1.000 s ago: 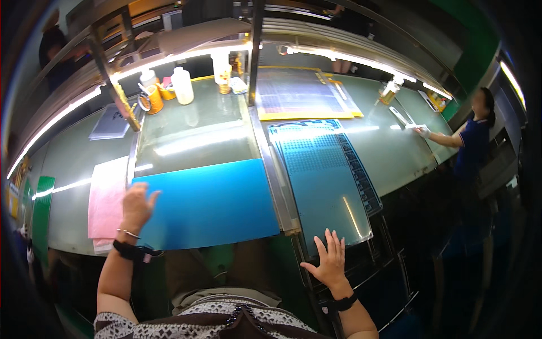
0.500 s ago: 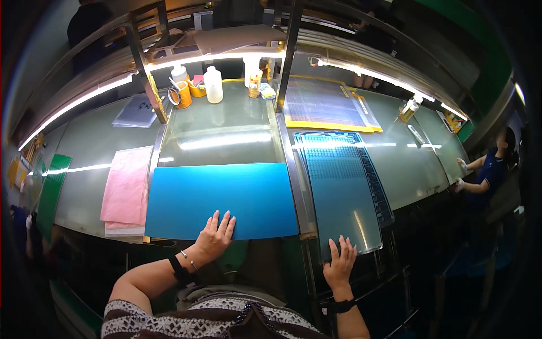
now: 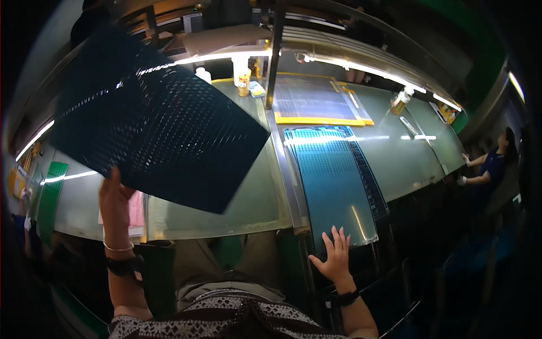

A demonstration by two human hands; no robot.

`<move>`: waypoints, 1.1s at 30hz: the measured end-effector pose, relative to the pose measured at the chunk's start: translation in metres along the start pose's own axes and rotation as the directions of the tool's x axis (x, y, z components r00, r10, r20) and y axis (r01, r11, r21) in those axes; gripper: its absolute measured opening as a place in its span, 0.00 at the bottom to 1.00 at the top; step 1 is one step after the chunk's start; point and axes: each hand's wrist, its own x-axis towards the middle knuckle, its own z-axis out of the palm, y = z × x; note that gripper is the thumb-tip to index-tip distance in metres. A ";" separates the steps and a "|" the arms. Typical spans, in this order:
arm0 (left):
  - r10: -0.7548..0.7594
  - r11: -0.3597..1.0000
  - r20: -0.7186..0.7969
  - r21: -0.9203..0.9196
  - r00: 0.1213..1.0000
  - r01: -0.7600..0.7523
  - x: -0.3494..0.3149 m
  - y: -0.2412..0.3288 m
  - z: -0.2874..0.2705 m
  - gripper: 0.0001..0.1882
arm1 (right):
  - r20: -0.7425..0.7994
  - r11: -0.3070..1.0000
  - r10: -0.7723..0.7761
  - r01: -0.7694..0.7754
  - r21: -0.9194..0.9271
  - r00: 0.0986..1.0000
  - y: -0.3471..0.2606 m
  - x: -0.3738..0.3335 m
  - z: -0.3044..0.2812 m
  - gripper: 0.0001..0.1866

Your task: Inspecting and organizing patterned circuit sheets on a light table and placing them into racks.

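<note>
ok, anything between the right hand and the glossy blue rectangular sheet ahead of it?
Nothing visible; the right hand overlaps the near edge of the glossy blue rectangular sheet. The dark patterned rectangular sheet in the left hand is off to the left.

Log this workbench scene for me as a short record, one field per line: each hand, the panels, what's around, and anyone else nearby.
Left hand: grips the lower edge of a dark panel
Dark panel: held up at a tilt, rows of small glints across it
Right hand: fingers spread over the near end of a blue panel
Blue panel: lies flat, glossy
Beyond blue panel: yellow-edged sheet
Near left hand: pink sheet, partly hidden
Far left: green strip
Far right: co-worker in dark blue top
</note>
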 end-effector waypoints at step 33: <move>-0.101 0.343 0.992 0.102 0.071 -0.934 -0.059 -0.206 0.237 0.28 | 0.036 0.999 -0.031 0.029 0.035 0.999 -0.003 0.014 0.000 0.31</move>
